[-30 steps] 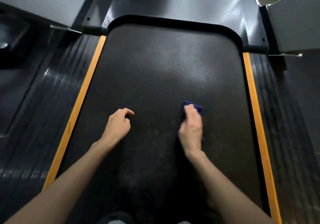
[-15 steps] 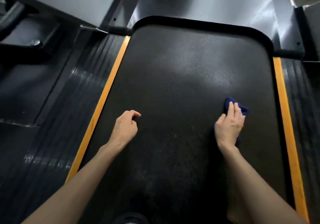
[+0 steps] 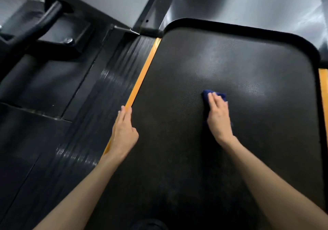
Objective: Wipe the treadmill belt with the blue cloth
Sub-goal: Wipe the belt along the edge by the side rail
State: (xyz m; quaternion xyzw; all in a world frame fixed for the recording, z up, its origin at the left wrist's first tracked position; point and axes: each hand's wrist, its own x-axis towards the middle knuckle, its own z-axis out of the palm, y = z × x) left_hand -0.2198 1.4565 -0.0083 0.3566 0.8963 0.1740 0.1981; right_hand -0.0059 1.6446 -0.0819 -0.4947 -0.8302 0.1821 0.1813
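Showing only a dark-blue bunched corner, the small blue cloth [image 3: 214, 95] lies near the middle of the black textured treadmill belt [image 3: 177, 167]. It is pinned under the right hand [image 3: 219, 118], whose straight fingers press it flat rather than grip it. The left hand [image 3: 124, 132], fingers straight and holding nothing, rests on the orange edge strip [image 3: 143, 73] beside the ribbed black side rail [image 3: 99, 109]. Under flat pressure alone, the cloth could bunch or slip free on the grippy surface, leaving patches unwiped. The belt could also creep and upset the bracing hand.
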